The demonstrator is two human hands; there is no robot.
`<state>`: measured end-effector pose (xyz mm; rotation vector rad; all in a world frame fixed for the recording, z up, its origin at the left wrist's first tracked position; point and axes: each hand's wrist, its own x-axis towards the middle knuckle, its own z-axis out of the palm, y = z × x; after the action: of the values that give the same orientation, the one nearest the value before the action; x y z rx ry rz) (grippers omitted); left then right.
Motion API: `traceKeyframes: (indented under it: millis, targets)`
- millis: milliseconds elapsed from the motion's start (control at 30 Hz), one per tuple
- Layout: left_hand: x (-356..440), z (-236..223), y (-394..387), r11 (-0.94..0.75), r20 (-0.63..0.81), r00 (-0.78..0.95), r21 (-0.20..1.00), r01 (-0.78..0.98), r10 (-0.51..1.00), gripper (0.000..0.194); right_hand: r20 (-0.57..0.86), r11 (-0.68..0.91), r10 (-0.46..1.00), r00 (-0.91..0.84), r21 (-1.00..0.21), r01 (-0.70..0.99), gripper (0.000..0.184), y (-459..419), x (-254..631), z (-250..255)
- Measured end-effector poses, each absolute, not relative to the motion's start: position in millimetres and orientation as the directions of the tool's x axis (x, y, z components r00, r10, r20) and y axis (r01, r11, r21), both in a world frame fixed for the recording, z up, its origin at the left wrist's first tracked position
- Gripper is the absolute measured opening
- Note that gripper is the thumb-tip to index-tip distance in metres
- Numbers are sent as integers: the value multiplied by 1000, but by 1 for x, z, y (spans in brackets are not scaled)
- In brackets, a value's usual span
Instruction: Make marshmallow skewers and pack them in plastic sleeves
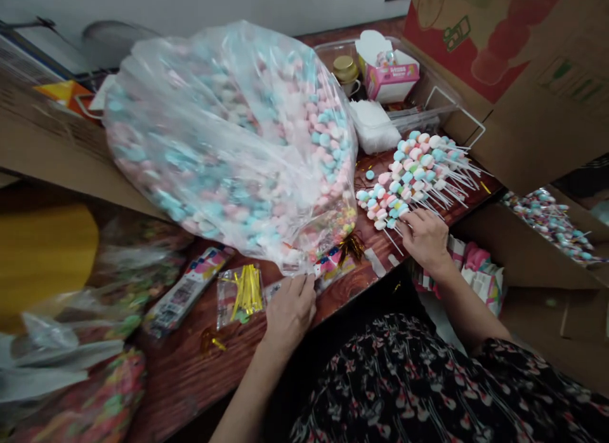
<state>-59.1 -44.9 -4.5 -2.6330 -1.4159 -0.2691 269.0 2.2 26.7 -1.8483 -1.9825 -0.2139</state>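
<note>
A huge clear plastic bag [228, 138] full of pink, blue and white marshmallows lies on the dark wooden table [190, 367]. My left hand [289, 310] rests at the bag's lower edge, fingers curled on the plastic near the table's front. My right hand [425, 237] lies on the table at the near end of a heap of marshmallow skewers [413, 170], fingertips pinched on one white stick. A small clear packet of gold twist ties [240, 294] sits just left of my left hand.
Cardboard boxes [518, 68] stand at the right and left. A clear tray [404, 106] at the back holds a pink carton, a jar and white napkins. More skewers fill a box [552, 227] at the right. Candy bags [95, 392] crowd the left front.
</note>
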Motion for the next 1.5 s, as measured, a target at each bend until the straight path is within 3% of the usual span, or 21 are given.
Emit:
traceKeyframes:
  millis: [100, 200, 400, 600, 733, 867, 1000, 1100, 1333, 1500]
  targets:
    - [-66, -17, -48, -533, 385, 479, 41, 845, 789, 20, 402, 35, 915, 40, -179, 983, 17, 3, 275, 21]
    - [-66, -22, -49, -519, 448, 410, 150, 841, 795, 16, 421, -6, 903, 84, -183, 983, 17, 2, 281, 17]
    - [-59, -13, -52, -389, 346, 289, 268, 881, 893, 22, 450, -81, 879, 155, -179, 980, 23, -6, 295, 6]
    - [-56, -8, -48, -271, 240, 171, 489, 829, 956, 22, 404, -13, 912, 68, -138, 990, 20, -5, 305, 3]
    - [-54, -17, -50, -240, 291, 72, 599, 764, 954, 19, 517, 54, 850, 99, -272, 961, 20, -6, 308, 7]
    - [-59, -19, -54, -283, 299, 137, 527, 801, 945, 16, 611, 212, 783, 116, -437, 874, 14, -15, 302, 17]
    - [-66, -19, -56, -343, 272, 234, 484, 805, 933, 22, 550, 383, 835, -31, -540, 749, 8, -28, 285, 22]
    - [-67, -22, -55, -324, 288, 197, 505, 800, 937, 20, 485, 434, 867, -115, -621, 653, 6, -34, 271, 19]
    - [-65, -23, -49, -250, 265, 84, 689, 681, 960, 16, 408, 410, 904, -130, -735, 540, 8, -43, 260, 10]
    - [-65, -14, -48, -128, 162, -16, 833, 538, 987, 13, 389, 406, 910, -147, -756, 514, 7, -43, 260, 13]
